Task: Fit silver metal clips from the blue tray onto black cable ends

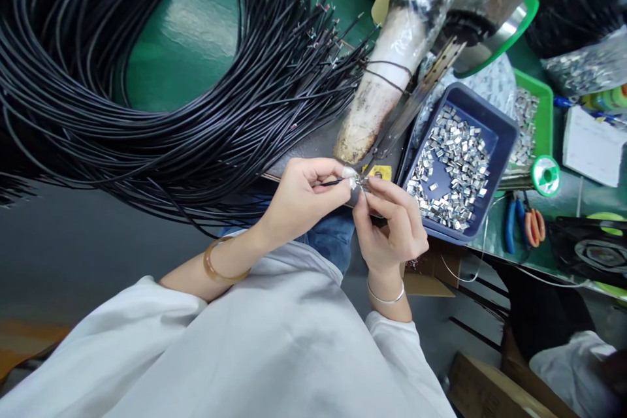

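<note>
My left hand [313, 191] pinches the end of a thin black cable [334, 181] between thumb and fingertips. Facing it, my right hand [392, 219] has its thumb and fingers closed at a small silvery metal piece [361, 179], which looks like a connector shell. The fingertips of both hands nearly meet, and they partly hide the cable end and the piece. Just beyond them are a yellow block [381, 172] and the narrow tip of a metal rod [416, 101]. A large bundle of black cables [196, 137] with stripped ends lies to the left.
A dark blue tray [504, 137] of small metal shells stands right of my hands, with a green tray [546, 111] behind it. A white-wrapped tube [377, 91] slants overhead. Pliers [510, 225], a solder spool [545, 176] and a fan [600, 251] lie further right. Another person's sleeve [573, 372] shows lower right.
</note>
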A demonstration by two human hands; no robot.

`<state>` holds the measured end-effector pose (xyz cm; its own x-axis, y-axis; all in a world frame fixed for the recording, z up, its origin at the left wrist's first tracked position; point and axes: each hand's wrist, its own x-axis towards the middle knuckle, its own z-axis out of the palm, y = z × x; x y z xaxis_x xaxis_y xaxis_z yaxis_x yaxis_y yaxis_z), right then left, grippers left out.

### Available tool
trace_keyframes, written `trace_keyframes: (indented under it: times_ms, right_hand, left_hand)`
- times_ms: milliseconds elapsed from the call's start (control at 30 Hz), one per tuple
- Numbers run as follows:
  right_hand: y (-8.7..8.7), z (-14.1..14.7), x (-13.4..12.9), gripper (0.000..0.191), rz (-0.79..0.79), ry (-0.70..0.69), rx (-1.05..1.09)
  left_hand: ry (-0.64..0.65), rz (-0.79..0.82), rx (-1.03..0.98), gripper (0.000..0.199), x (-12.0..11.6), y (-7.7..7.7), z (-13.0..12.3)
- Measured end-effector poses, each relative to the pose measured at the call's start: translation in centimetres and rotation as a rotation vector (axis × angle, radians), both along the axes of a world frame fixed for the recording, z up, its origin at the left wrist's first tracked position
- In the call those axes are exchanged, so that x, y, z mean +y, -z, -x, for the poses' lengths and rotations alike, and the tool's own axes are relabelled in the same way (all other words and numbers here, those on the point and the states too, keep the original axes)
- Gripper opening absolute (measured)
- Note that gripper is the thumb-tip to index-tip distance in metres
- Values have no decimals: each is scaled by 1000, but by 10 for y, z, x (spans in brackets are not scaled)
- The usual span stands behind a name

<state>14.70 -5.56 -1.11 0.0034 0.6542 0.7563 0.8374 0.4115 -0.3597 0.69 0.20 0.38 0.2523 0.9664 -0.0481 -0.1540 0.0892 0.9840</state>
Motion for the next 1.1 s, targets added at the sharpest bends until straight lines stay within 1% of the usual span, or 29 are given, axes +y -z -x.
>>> trace_keyframes:
  times_ms: [233,400,467,667,900,1000,1100]
  right_hand:
    - [2,-1,-1,21,19,-5,48]
    - [0,-1,-1,19,59,4,112]
    - [-1,-1,-2,19,66,6,115]
    - [-1,-1,-1,21,67,-1,93]
    - [-1,-1,4,16,66,27,104]
    - [-2,0,5,16,57,31,113]
    - [-3,1,6,19,45,30,112]
  left_hand:
    - [17,27,11,8,-2,1,1]
    - [97,35,13,10,-1,0,4]
    - [105,45,25,10,0,-1,5]
    - [71,61,-5,7,1,-1,2]
    - [27,21,-13,8,1,4,-2]
    - [5,-7,-2,11,0,4,-2]
    - [-3,-32,20,10,-1,3,-1]
